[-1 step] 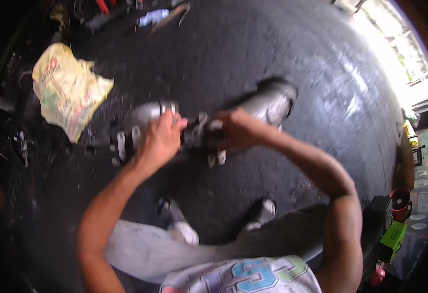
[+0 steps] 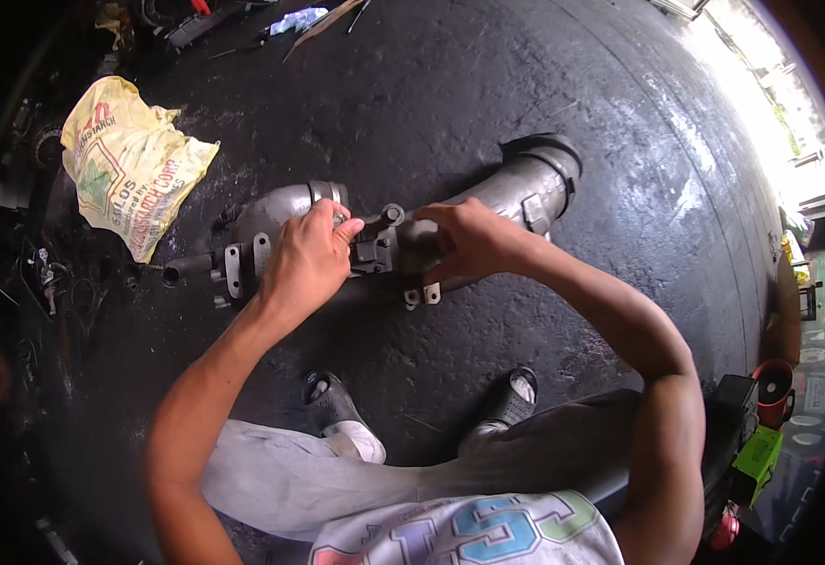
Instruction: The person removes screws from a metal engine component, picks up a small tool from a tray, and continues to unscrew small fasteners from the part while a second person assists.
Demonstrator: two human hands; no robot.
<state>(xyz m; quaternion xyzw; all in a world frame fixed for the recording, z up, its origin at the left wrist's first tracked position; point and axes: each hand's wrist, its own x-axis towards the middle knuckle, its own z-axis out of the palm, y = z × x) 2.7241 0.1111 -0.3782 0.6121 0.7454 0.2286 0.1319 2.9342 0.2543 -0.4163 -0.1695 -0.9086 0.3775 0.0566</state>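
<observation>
A grey metal pipe assembly (image 2: 509,195) lies across the dark floor in front of my feet. It has a wide curved tube on the right, a rounded tube (image 2: 285,202) with a clamp band on the left, and brackets between them. Over the left part is my left hand (image 2: 307,254), thumb and forefinger pinched around a small piece I cannot make out. My right hand (image 2: 473,242) curves over the middle of the assembly, forefinger on the far side and thumb on the near side. A dark block with bolts (image 2: 372,254) shows between the hands.
A crumpled yellow-white sack (image 2: 135,169) lies at the far left, with dark metal parts (image 2: 45,273) nearby. My sandalled feet (image 2: 337,410) are close to the assembly. A green box (image 2: 758,461) and a red megaphone-shaped object (image 2: 774,386) stand at the right.
</observation>
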